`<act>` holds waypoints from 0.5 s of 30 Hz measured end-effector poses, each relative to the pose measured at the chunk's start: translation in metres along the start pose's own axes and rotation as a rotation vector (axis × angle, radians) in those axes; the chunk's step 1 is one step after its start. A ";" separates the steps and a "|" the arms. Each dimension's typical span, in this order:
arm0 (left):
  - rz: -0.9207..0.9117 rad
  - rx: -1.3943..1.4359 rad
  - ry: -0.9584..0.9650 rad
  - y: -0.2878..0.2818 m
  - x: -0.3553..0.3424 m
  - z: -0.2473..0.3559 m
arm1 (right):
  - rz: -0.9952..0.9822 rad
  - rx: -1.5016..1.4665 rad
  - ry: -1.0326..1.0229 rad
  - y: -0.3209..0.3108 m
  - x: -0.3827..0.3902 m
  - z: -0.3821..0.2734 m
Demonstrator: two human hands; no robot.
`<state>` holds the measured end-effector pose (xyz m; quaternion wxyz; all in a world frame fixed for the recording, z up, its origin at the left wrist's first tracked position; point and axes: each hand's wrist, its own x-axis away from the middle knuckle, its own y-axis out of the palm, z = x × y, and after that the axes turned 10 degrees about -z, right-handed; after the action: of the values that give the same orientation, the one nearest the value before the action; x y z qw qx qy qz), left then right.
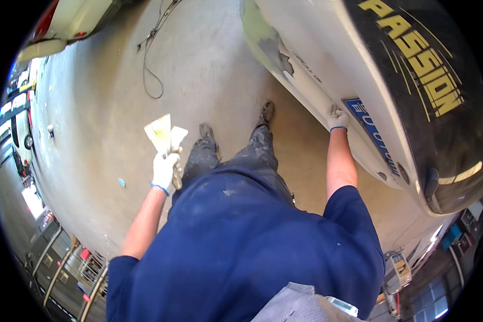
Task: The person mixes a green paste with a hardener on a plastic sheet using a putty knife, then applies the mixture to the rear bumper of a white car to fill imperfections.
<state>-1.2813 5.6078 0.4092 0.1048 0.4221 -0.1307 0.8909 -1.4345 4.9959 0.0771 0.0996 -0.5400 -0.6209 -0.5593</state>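
In my left hand (165,170), which wears a white glove with a blue cuff, are two putty knives. The wider putty knife (159,131) has yellowish putty smeared on its blade; beside it is a smaller pale putty knife (178,136). My right hand (337,118), gloved the same way, rests at the pale car bumper (316,102), right beside a blue number plate (371,131). Its fingers are curled, and whatever they may hold is hidden. Further along, the bumper's far corner has a dull greenish patch (256,27) and a dark grey bare or damaged spot (284,58).
The car's dark rear window (418,59) with yellow lettering rises at the right. A dark cable (154,80) lies looped on the concrete floor (107,107). Another vehicle (72,24) stands at the far left. Metal rails (59,273) and shelving are at the lower left.
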 end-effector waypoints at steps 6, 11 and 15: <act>0.036 -0.090 0.086 -0.072 -0.049 0.002 | 0.139 -0.029 -0.018 -0.007 0.012 0.007; 0.089 -0.068 0.047 -0.167 -0.138 -0.053 | 0.161 0.130 -0.059 -0.031 0.073 0.016; 0.099 -0.014 0.004 -0.207 -0.162 -0.067 | 0.343 0.442 -0.081 -0.066 0.157 -0.019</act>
<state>-1.1677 5.8121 0.2716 0.0638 0.4124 -0.1577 0.8950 -1.5570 5.0820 0.1592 0.2834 -0.6244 -0.6307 -0.3633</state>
